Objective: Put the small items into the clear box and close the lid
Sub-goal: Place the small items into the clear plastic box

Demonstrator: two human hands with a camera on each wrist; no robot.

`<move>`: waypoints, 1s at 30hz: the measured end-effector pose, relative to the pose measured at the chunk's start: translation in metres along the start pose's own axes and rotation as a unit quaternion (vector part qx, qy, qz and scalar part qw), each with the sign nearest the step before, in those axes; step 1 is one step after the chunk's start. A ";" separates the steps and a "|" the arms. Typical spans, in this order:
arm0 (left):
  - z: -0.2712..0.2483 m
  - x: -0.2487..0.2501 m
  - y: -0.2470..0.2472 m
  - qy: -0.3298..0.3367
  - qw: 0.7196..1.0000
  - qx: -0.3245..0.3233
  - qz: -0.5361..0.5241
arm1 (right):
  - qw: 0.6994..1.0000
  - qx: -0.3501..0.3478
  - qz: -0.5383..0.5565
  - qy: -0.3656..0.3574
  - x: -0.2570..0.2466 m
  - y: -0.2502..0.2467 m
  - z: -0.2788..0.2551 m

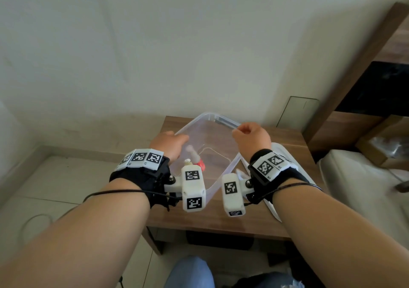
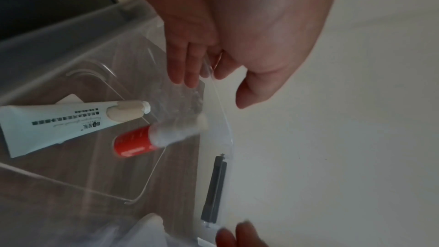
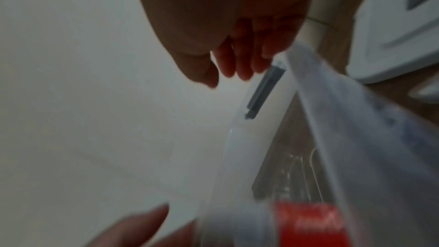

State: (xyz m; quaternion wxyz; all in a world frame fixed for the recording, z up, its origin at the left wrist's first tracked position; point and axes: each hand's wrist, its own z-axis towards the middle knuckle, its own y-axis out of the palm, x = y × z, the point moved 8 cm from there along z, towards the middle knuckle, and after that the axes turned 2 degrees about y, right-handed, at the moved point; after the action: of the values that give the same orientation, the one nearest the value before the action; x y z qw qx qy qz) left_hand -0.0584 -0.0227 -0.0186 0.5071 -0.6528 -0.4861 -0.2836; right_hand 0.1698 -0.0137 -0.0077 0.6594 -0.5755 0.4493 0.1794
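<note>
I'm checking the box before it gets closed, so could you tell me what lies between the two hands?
In the head view, only the clear box open top lies between left hand and right hand.

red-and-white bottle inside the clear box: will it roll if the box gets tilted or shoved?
Likely yes: the red-and-white bottle lies on its side and looks round. The white tube beside it may block one direction. It is small and probably light, so it should shift easily.

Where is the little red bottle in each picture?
Head: red bottle in the clear box, between the wrists.
Left wrist: lower left of centre, under the white tube.
Right wrist: bottom edge, blurred.
Shared landmark: the box's dark clip.
</note>
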 end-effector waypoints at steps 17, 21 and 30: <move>0.006 -0.003 0.003 0.009 0.997 0.003 0.071 | 0.961 -0.124 -0.207 0.135 0.111 0.027 -0.001; 0.007 0.000 0.005 0.011 0.997 0.008 0.080 | 0.934 -0.142 -0.318 0.073 0.114 0.038 -0.004; 0.011 -0.005 0.012 0.011 0.994 -0.010 0.112 | 0.940 -0.094 -0.310 0.108 0.116 0.025 -0.004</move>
State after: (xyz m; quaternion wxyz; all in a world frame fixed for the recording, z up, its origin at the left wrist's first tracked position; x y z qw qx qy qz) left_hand -0.0510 -0.0142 -0.0315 0.5346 -0.7051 -0.4013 -0.2365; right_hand 0.2113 -0.0426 -0.1154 0.5727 -0.7616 0.2981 -0.0560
